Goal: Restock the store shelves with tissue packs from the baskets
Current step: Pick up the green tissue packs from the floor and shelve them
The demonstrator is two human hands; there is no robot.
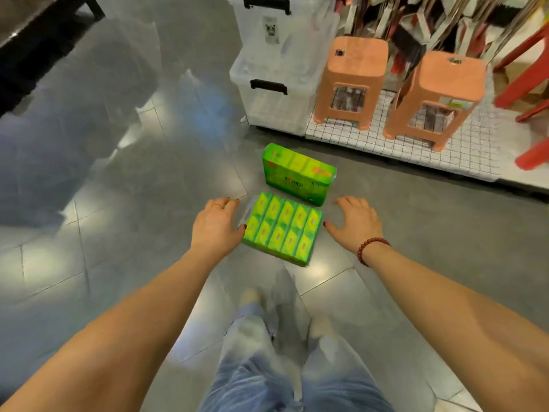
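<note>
Two green tissue packs lie on the grey tiled floor. The near tissue pack (282,228) lies flat, showing two rows of small packets. The far tissue pack (297,175) stands on its edge just behind it. My left hand (217,226) is at the near pack's left edge, fingers spread, thumb touching its side. My right hand (355,221) hovers a little to the right of the pack, fingers spread and apart from it. Neither hand holds anything. No basket is in view.
A low white wire-grid shelf (463,150) runs along the right, carrying two orange plastic stools (350,81) (439,96) and red stools (525,81). Stacked clear storage boxes (273,69) stand at its left end. A dark counter (35,40) is at far left. My legs are below.
</note>
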